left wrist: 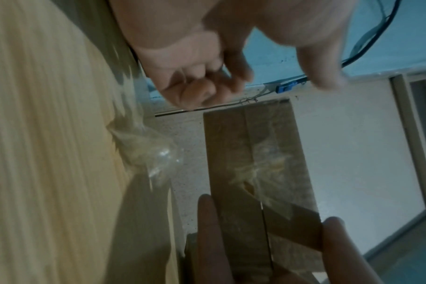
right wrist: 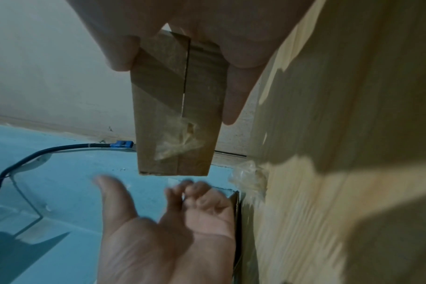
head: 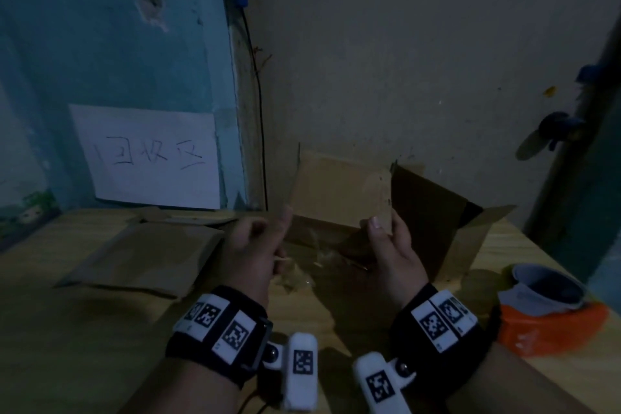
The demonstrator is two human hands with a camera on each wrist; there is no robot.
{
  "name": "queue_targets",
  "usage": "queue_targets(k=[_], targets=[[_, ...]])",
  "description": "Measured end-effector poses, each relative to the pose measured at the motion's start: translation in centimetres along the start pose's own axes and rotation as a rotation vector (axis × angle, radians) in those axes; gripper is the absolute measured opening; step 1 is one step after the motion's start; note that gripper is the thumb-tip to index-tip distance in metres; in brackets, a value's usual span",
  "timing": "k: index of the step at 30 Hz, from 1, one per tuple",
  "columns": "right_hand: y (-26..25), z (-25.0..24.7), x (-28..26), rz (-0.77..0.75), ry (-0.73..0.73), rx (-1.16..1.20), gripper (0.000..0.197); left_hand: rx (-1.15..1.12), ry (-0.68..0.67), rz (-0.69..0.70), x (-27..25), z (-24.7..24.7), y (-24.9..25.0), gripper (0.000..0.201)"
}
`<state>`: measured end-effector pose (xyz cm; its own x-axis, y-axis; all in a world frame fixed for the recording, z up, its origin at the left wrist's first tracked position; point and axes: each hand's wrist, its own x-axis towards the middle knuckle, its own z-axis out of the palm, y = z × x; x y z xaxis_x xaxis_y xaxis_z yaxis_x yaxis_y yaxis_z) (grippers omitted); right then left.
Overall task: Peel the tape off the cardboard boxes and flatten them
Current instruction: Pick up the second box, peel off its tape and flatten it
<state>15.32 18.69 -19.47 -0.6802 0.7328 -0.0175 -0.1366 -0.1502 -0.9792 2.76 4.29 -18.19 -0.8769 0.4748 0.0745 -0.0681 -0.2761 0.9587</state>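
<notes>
Two hands at one cardboard box [head: 339,191]: right hand [head: 393,245] grips its flap; left hand [head: 255,245], beside it, loosely curled, holds nothing. Tape remnant [right wrist: 180,140] lies beyond the right fingertips. Judged best: steady the flap, pinch a loose edge, peel low along the seam.

A makeshift recycling corner in a bare room. A handwritten paper sign [head: 148,156] hangs on the chipped blue wall [head: 100,27]. Flattened cardboard [head: 144,255] lies on a wooden table [head: 67,346].
</notes>
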Motion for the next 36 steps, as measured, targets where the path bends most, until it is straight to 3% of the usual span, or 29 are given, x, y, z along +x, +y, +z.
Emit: queue_targets(k=[3, 8, 14, 18, 22, 24, 27, 31, 36], targets=[[0.0, 0.1, 0.0, -0.021, 0.002, 0.066, 0.092, 0.121, -0.091, -0.008, 0.0, 0.3, -0.1, 0.057], [-0.3, 0.1, -0.4, -0.026, -0.001, 0.035, 0.082, 0.321, -0.079, 0.014, 0.1, 0.5, -0.6, 0.042], [-0.2, 0.0, -0.1, -0.021, 0.009, 0.103, 0.072, 0.317, -0.137, -0.084, 0.1, 0.3, -0.7, 0.008], [0.2, -0.3, 0.7, -0.036, 0.059, 0.134, 0.065, -0.037, 0.007, -0.136, 0.6, -0.3, -0.2, 0.021], [0.3, -0.3, 0.8, 0.036, 0.082, 0.129, 0.094, -0.389, 0.169, -0.284, 1.5, -0.8, 0.2, 0.013], [0.3, -0.1, 0.9, 0.053, 0.069, 0.198, 0.094, -0.416, 0.173, -0.255, 1.9, -1.1, -0.1, 0.006], [0.4, -0.2, 1.1, 0.066, 0.068, 0.221, 0.088, -0.442, 0.183, -0.148, 2.0, -1.4, -0.7, 0.026], [0.7, -0.3, 1.2, 0.067, 0.067, 0.201, 0.095, -0.504, 0.131, -0.136, 1.6, -1.1, -0.3, 0.014], [0.9, -0.3, 1.3, 0.065, 0.069, 0.159, 0.083, -0.232, 0.1, -0.09, 1.7, -1.1, -1.0, 0.021]])
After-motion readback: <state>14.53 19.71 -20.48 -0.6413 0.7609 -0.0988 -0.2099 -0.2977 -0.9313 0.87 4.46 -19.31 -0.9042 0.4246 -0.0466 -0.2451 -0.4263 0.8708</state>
